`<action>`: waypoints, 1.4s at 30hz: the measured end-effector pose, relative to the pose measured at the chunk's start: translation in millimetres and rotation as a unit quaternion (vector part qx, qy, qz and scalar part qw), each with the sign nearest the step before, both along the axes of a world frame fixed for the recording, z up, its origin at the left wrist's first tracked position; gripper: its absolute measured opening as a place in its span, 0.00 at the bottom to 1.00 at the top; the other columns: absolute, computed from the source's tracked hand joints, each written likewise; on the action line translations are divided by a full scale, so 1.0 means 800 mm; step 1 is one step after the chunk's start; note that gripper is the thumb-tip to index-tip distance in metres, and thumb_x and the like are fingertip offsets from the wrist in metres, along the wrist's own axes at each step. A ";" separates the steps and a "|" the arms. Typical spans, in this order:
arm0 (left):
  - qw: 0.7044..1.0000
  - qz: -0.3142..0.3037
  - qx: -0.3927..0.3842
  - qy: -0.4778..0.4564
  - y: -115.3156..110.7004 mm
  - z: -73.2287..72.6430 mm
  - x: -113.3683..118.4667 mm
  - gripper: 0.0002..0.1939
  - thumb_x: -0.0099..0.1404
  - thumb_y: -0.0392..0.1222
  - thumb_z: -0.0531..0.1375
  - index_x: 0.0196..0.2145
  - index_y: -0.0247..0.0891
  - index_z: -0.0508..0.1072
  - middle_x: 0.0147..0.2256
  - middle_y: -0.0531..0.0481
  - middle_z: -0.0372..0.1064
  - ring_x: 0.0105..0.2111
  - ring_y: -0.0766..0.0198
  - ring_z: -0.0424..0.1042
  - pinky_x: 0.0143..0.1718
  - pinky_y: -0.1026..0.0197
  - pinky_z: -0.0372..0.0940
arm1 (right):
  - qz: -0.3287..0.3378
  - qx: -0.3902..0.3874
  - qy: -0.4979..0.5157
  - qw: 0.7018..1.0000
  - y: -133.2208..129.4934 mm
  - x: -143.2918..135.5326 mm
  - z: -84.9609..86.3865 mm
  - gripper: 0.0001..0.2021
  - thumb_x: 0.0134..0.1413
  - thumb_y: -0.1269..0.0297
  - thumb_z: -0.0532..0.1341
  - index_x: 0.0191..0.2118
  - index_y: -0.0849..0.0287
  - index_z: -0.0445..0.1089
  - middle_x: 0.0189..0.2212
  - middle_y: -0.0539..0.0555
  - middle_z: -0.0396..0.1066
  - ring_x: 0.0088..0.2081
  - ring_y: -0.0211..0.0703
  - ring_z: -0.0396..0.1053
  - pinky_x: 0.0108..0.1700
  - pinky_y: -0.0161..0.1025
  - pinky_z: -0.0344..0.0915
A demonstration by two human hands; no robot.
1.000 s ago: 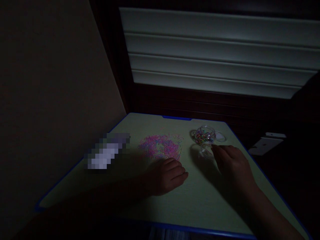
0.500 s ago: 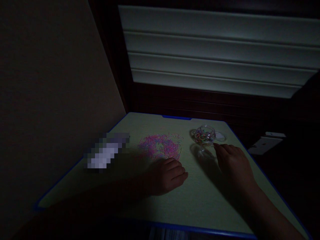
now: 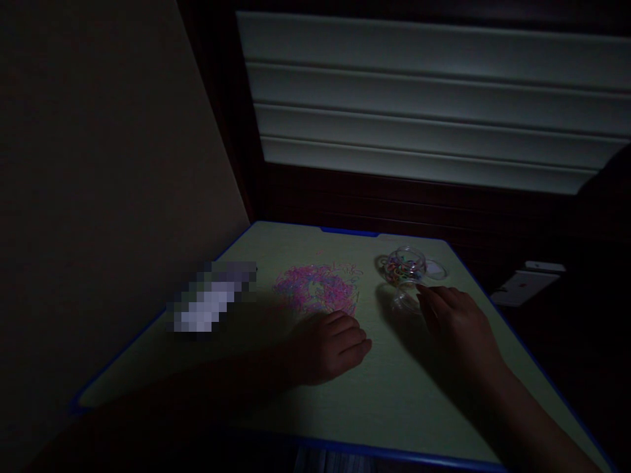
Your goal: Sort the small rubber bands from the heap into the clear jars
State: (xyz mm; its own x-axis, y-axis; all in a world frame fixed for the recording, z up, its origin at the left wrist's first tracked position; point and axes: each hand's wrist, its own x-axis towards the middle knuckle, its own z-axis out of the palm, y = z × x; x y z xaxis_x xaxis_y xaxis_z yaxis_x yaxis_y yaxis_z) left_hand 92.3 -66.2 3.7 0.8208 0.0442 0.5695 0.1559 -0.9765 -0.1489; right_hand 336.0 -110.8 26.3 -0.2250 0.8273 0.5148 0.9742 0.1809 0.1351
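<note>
A loose pile of thin, mostly pink and purple rubber bands [image 3: 338,292] is spread on the table. My left hand [image 3: 338,345] lies palm down at its near edge, fingers loosely bent and resting, holding nothing visible. To the right, my right hand [image 3: 456,322] has thumb and fingers pinched at the rim of a clear round container [image 3: 407,302]. Whatever is between those fingertips is too dark and small to make out. Just behind stands a clear jar [image 3: 407,263] with multicoloured bands in it. A clear round lid [image 3: 434,268] lies beside the jar.
The pale table [image 3: 394,394] has a blue edge and stands against a wall [image 3: 123,164] on the left and a slatted panel [image 3: 419,98] behind. A pixelated object [image 3: 210,305] lies at the left edge. A white box [image 3: 527,286] is beyond the right edge.
My right hand has shifted slightly left, its fingertips further over the clear container, which looks slightly turned. My left hand stays in place.
</note>
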 end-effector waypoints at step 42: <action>0.944 0.094 -0.240 0.208 0.054 0.045 -0.073 0.07 0.60 0.32 0.51 0.32 0.36 0.68 0.31 0.51 0.66 0.34 0.66 0.64 0.38 0.64 0.59 | 0.221 -0.073 -0.018 0.972 -0.010 -0.033 0.002 0.12 0.53 0.73 0.52 0.43 0.63 0.67 0.33 0.58 0.69 0.34 0.41 0.65 0.36 0.38 0.62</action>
State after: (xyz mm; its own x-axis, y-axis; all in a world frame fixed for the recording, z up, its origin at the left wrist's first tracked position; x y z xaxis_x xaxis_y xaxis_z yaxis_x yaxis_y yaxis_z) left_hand 33.8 -22.6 39.8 0.9208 0.3822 0.0778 0.3587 -0.9081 0.2163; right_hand 309.8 -119.1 27.6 -0.5912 0.7094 0.3837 0.7919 0.6008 0.1093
